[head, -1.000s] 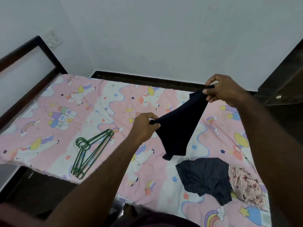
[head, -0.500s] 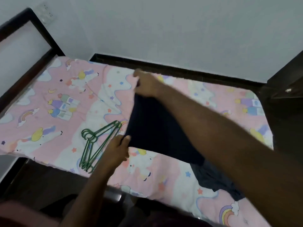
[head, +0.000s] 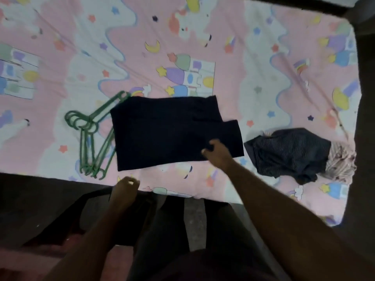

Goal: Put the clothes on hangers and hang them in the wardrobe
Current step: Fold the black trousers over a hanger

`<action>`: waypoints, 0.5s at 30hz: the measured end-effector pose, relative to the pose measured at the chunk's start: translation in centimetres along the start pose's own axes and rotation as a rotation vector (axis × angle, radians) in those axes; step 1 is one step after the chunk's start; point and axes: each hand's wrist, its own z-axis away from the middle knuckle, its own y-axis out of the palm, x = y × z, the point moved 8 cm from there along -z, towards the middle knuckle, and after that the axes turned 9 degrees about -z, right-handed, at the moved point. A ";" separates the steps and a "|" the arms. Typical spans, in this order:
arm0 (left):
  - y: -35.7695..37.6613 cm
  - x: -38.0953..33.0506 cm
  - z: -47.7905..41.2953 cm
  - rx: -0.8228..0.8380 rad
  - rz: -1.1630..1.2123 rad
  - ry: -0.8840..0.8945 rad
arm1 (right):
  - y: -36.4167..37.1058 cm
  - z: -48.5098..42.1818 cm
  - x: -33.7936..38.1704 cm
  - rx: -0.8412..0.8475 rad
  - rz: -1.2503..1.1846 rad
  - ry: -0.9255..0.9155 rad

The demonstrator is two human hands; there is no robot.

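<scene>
Dark navy garment (head: 168, 132) lies flat on the bed sheet (head: 253, 78), spread out near the bed's near edge, roughly centre. Its left edge overlaps the arms of a bunch of green hangers (head: 91, 136), which lie on the sheet with hooks pointing left. Right hand (head: 218, 154) is at the garment's lower right part, fingers curled onto the cloth; looks like a pinch on the fabric, though the blur keeps the contact from being certain. Left hand (head: 124, 189) hangs at the bed's near edge, apart from the garment, fingers loosely curled, holding nothing. To the right, well apart: a crumpled dark striped garment (head: 288, 153), touching a pale patterned cloth (head: 341, 163) beyond it.
</scene>
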 end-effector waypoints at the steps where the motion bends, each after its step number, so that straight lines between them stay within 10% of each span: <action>1: 0.3 -2.2 -0.5 -0.016 -0.020 0.054 | -1.9 -1.6 -1.4 -0.079 -0.033 0.021; 15: 11.9 -19.8 -9.9 0.065 0.016 0.401 | -8.6 -15.0 -11.8 -0.316 -0.152 0.118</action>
